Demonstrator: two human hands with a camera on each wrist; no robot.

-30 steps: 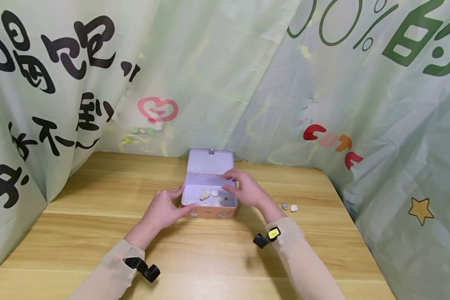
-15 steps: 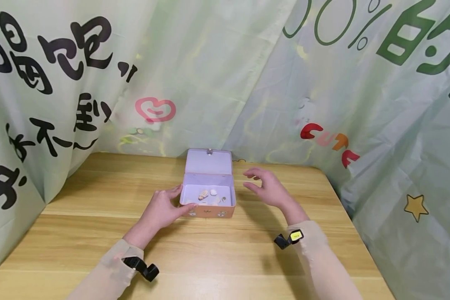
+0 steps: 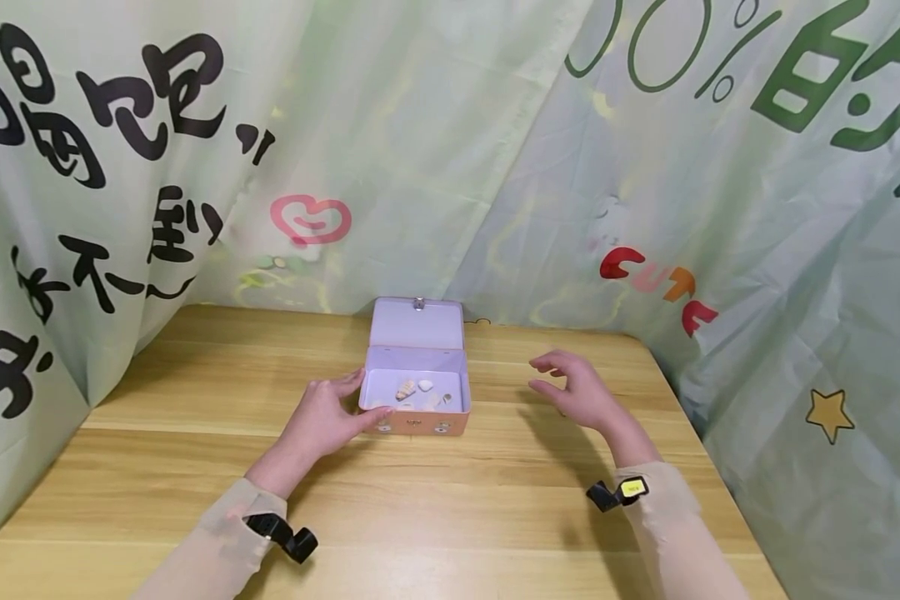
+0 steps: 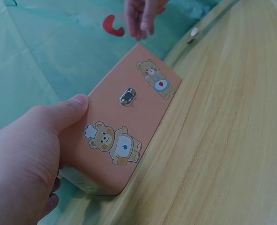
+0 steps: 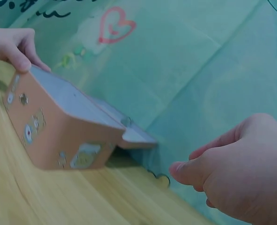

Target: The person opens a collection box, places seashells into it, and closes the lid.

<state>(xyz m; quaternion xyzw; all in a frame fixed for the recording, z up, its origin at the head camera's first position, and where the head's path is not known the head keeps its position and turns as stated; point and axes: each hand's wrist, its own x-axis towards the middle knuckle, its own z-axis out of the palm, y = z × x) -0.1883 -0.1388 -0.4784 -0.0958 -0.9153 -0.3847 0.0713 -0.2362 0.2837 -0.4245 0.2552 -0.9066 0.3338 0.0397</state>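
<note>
While the left hand grips the box, center frame, the right hand hovers empty. Probably light, stiff tin; best held by its walls.

Head view bright, glare on table; 2 wrist views dimmer, bluer.
</note>
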